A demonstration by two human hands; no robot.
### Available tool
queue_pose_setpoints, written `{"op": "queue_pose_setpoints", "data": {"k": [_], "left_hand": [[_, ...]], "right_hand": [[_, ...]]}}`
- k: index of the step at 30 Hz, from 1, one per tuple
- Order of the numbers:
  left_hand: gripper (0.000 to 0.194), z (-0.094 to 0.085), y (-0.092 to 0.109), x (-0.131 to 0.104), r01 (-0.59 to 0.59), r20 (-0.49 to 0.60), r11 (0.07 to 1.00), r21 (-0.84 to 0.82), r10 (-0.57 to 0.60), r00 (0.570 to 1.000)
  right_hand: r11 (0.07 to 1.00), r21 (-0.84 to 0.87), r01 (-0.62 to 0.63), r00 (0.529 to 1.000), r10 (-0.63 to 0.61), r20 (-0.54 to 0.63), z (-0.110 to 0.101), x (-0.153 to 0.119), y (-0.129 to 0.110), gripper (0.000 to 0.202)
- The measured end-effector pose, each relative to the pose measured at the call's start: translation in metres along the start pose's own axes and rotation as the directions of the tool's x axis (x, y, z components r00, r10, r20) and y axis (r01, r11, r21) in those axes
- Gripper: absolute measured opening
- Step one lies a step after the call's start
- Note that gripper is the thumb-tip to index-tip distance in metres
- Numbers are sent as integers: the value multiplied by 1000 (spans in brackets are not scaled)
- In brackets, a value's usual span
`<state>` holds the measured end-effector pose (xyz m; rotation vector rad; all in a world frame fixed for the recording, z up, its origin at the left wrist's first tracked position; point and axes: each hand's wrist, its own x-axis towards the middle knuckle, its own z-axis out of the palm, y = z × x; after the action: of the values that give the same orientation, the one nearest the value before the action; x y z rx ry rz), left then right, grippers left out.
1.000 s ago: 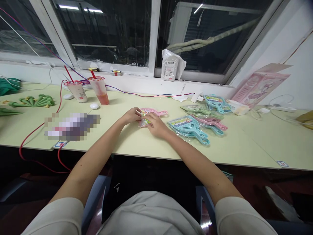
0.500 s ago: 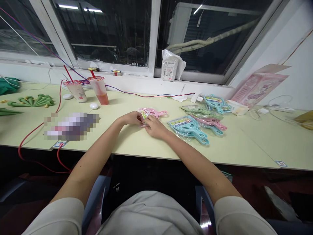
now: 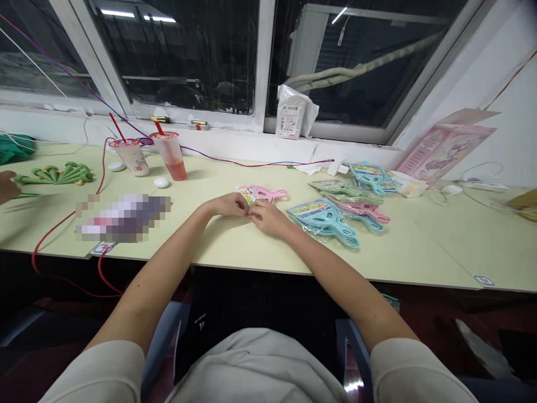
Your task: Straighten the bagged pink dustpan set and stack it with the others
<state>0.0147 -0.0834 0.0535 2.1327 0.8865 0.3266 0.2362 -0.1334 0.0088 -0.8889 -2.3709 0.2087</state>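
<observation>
Table: long, flat, pale yellow-green matte top, running under a white-framed window with dark glass.

Pink box: glossy printed carton, leaning against the wall at far right.

Blue packs: flat turquoise plastic pieces with handles, sealed in clear crinkled film with printed cards, lying stacked just right of the hands. More packs in green, pink and blue are lying fanned out behind them.

Green items: slim, tapered, glossy cones, lying in a fan at far left; another person's hand is showing at the left edge beside them.

Two cups: tapered translucent plastic, sealed lids, red straws; one is holding reddish drink.

White bag: crumpled film with a printed label, sitting on the sill.

Pink pack: flat pink plastic piece with a handle, in clear film with a small printed card, lying on the table centre, touching both hands.

Left hand: fingers are pinching together on the pink pack's near edge.

Right hand: fingertips are closing on the same edge, meeting the left hand's fingers.
</observation>
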Motion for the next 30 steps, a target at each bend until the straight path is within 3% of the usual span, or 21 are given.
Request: {"op": "queue_pose_setpoints", "data": {"k": [4, 11, 17, 30], "left_hand": [[14, 4, 5, -1, -12, -46, 998, 59, 15, 999], [5, 20, 13, 1, -73, -183, 931, 357, 146, 972], [13, 25, 17, 1, -79, -179, 861, 502, 192, 965], [14, 29, 21, 2, -123, -122, 837, 533, 220, 968]], "right_hand": [[999, 24, -27, 1000, 27, -6, -4, 0, -1, 22], [996, 51, -70, 997, 72, -41, -5, 1, 4, 23], [994, 48, -95, 992, 99, -83, -4, 2, 12, 22], [991, 23, -130, 990, 131, -57, -8, 2, 9, 21]]}}
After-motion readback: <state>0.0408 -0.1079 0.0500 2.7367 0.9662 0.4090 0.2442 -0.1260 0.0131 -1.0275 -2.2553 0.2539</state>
